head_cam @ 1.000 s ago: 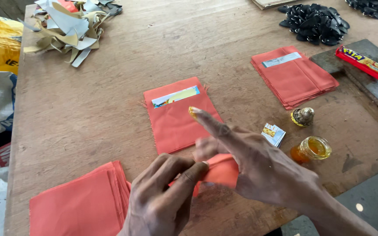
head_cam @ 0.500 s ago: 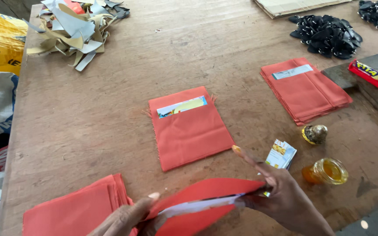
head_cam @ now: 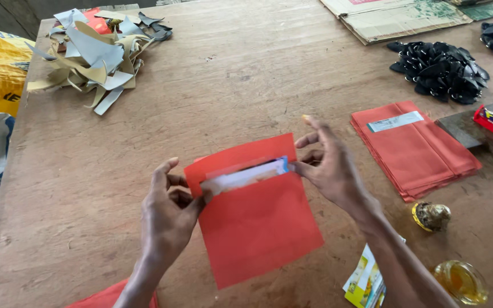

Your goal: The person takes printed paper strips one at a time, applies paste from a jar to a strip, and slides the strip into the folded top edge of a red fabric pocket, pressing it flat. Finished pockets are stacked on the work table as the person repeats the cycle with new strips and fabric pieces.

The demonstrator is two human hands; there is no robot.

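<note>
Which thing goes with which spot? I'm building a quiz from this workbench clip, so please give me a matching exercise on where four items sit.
Things:
1. red sheet
2. heap of paper scraps
3. pile of black pieces
4. small glass jar

Places:
A. far left corner of the table
B. near right edge
C. held between left hand and right hand
D. far right, beyond the stack of red sheets

Pairs: 1-C, 2-A, 3-D, 4-B
</note>
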